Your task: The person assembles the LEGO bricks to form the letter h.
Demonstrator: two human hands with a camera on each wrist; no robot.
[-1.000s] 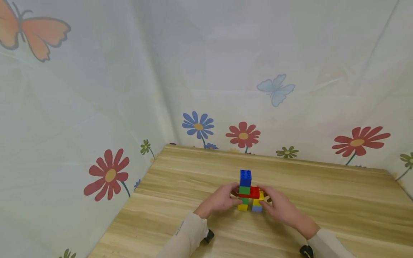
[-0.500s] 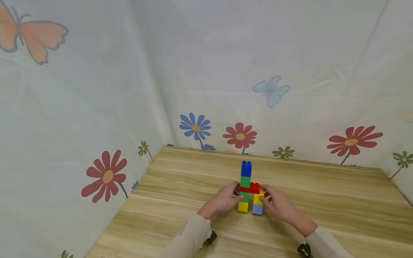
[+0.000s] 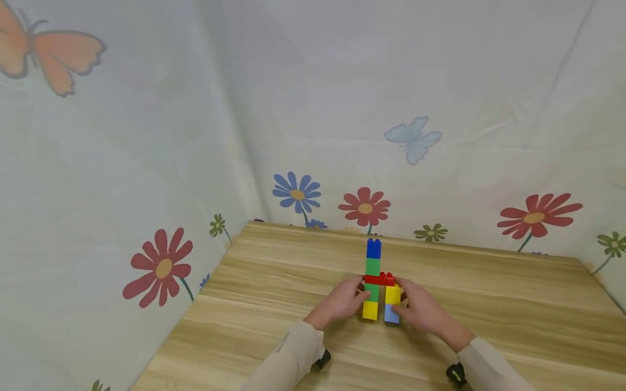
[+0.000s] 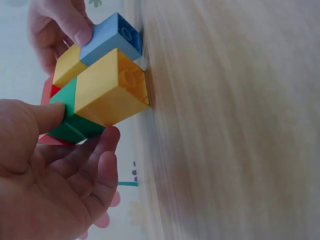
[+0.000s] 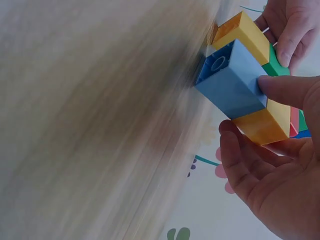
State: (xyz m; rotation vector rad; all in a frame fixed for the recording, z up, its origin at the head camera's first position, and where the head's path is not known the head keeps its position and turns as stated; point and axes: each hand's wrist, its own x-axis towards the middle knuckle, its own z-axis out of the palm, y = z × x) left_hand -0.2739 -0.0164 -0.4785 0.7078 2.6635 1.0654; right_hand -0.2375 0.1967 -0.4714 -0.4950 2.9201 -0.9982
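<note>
A structure of toy building blocks stands between both hands. Its left column has a yellow block [image 3: 370, 310] at the bottom, then green, a red block [image 3: 377, 280], green [image 3: 373, 266] and a dark blue block [image 3: 374, 249] on top. The red block bridges to a shorter right column of a yellow block [image 3: 393, 295] over a light blue block [image 3: 392, 313]. My left hand [image 3: 344, 298] pinches the lower green block [image 4: 77, 115]. My right hand [image 3: 423, 307] grips the right column, its thumb on the light blue block [image 5: 240, 82]. Hollow undersides show in both wrist views.
The wooden table [image 3: 274, 271] spreads around the structure. Behind and to the left hangs a pale cloth [image 3: 313, 108] printed with flowers and butterflies. Dark wrist-worn pieces [image 3: 323, 358] sit under the sleeves.
The structure has tipped back, so its front faces show more and its top less. The right thumb has slid down from the yellow block to the light blue one.
</note>
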